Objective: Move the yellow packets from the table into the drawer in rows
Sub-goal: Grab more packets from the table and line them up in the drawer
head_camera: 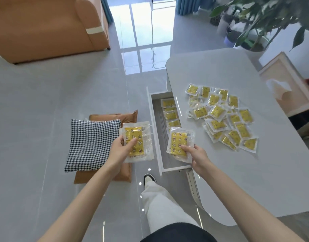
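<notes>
Left hand (121, 151) grips a packet (139, 137) left of the open drawer (150, 109), right hand (198, 157) grips a second packet (179, 142) over it. Pile's (218, 110) on the counter (246, 172), right.

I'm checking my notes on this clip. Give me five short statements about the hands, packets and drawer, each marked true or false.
1. The left hand holds the left packet and the right hand holds the right packet. True.
2. The drawer is shut. False: the drawer is pulled open.
3. The drawer already holds a row of packets. True.
4. No packets are left on the table. False: a pile lies on the table.
5. The cushions lie on the sofa. False: the cushions lie on the floor.
</notes>
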`<state>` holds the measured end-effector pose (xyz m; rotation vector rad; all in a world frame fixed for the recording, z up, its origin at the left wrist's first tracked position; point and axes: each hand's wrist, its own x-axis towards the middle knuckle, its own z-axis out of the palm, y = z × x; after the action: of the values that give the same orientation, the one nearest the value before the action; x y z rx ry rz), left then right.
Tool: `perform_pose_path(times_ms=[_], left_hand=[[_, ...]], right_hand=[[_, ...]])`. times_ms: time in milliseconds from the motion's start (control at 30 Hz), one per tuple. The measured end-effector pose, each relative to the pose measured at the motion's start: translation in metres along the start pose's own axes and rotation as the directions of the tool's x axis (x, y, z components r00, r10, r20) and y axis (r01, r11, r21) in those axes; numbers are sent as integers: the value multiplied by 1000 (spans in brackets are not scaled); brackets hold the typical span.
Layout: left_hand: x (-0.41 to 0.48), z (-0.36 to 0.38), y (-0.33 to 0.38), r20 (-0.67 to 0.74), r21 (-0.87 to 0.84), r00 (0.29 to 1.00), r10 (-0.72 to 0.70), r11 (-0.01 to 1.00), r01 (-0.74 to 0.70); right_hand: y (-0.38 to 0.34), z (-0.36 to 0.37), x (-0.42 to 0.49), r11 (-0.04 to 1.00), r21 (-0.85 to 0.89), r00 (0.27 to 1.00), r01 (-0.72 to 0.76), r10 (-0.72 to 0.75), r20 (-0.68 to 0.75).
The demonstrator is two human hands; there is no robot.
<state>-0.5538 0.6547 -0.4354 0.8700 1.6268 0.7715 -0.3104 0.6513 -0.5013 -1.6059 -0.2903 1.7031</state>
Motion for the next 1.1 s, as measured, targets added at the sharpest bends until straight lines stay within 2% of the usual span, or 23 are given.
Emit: perform_pose_path(times_ms=[300,533,833,933,1100], left_hand=[[110,-13,92,109,129,994,28,991,-42],[172,17,129,256,209,967,-14,977,-41],[255,96,147,487,444,853,-188,894,-57],[291,125,148,568,523,796,-210,838,-152],[336,155,143,619,621,732,-284,748,-235]], right_hand=[[-56,56,60,990,128,996,-54,62,-58],[-75,52,86,973,227,980,-36,79,-184],[-60,22,113,928,360,927,-94,213,-309],[-58,25,132,893,440,901,-90,261,-346],[-47,46,164,827,552,843,-106,369,-391]])
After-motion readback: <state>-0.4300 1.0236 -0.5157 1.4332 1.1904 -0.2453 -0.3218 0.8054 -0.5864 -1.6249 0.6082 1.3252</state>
